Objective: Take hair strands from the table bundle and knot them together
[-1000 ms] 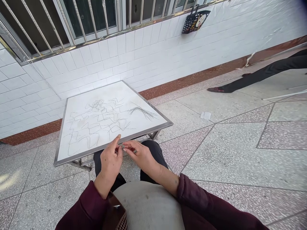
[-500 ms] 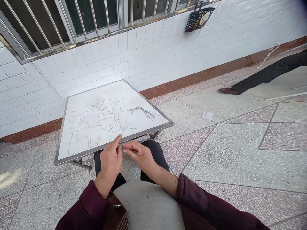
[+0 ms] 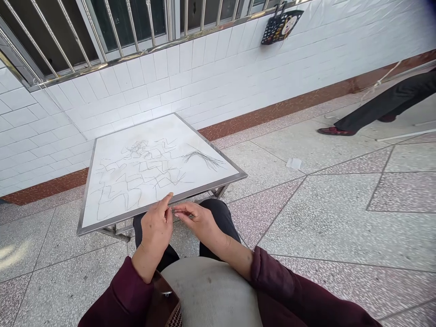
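Item 1: left hand [image 3: 155, 227], at the counter's [image 3: 185, 138] near rim. I see only its back, with the forefinger raised. The thumb is hidden, so I cannot tell whether this grip is closed.

Item 2: right hand [image 3: 199, 220], just right of item 1 at the same rim. Thumb and forefinger are pinched together on a strand [image 3: 177, 211].

Item 3: the strand, thin and grey, between the two hands. It is too fine for me to make out its ends.

Item 4: bent wires [image 3: 136, 175], spread across the counter top.

Item 5: bundle of strands [image 3: 202, 159], near the counter's right rim.

Item 6: another person's leg [image 3: 374, 109], well right of the counter, cut off by the frame edge.
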Motion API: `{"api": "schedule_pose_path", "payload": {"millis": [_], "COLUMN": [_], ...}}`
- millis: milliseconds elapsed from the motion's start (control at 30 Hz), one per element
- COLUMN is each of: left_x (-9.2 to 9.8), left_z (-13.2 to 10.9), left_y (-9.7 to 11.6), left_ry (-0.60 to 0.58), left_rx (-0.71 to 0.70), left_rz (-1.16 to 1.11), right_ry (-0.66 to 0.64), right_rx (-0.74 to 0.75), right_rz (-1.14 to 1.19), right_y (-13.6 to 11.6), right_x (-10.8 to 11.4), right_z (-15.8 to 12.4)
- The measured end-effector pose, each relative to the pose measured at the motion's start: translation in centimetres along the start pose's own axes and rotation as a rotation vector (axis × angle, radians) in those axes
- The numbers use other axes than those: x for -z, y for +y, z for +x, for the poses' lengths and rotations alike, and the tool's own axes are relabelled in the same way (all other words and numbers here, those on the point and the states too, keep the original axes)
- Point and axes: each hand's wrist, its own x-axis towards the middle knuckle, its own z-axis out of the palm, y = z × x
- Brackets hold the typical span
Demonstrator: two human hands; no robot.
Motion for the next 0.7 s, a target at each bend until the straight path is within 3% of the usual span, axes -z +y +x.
{"api": "schedule_pose_path", "payload": {"millis": [300,567,700], "left_x": [-0.1,0.7,0.8], "left_z": [0.0,0.1,0.1], "left_y": [0.0,-0.4,-0.3], "left_ry": [0.018,0.003,0.002], "left_rx": [0.001,-0.003,-0.032], "left_rz": [-0.003,-0.079,-0.12], "right_ry": [0.034,-0.031,-0.064], "right_rx": [0.0,-0.11,-0.098], "right_rz": [0.044,0.073,0.008], "right_y": [-0.1,-0.3,-0.7], "right_x": [-0.8,-0.4,-0.1], "right_z": [-0.5,-0.5,-0.4]}}
